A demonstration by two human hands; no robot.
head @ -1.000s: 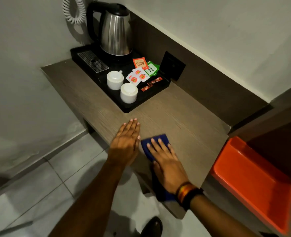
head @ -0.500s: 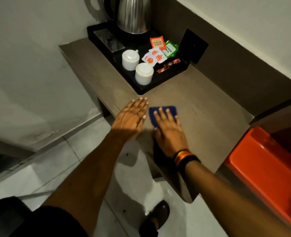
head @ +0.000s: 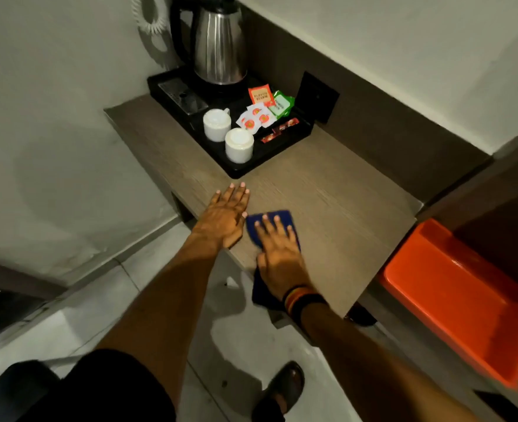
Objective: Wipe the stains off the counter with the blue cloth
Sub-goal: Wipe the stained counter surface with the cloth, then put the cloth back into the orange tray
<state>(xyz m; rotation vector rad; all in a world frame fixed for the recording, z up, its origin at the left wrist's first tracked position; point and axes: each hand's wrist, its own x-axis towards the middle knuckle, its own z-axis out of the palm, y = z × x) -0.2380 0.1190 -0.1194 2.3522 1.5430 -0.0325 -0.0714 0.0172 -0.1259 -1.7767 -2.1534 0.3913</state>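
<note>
The right hand [head: 277, 254] is lying flat, fingers spread, pressing the blue cloth [head: 274, 219] onto the counter [head: 337, 208] rather than gripping it. The cloth is sitting directly beneath the palm, its long axis running from the fingertips back over the near edge, where its tail is hanging down. The left hand [head: 225, 216] is resting open and empty just beside it, bracing on the wood. Ahead of the fingers the bare counter is stretching toward the black tray [head: 236, 170] carrying two white cups [head: 239, 145] and a kettle [head: 219, 44], which is likely limiting forward strokes; no stains are showing clearly.
</note>
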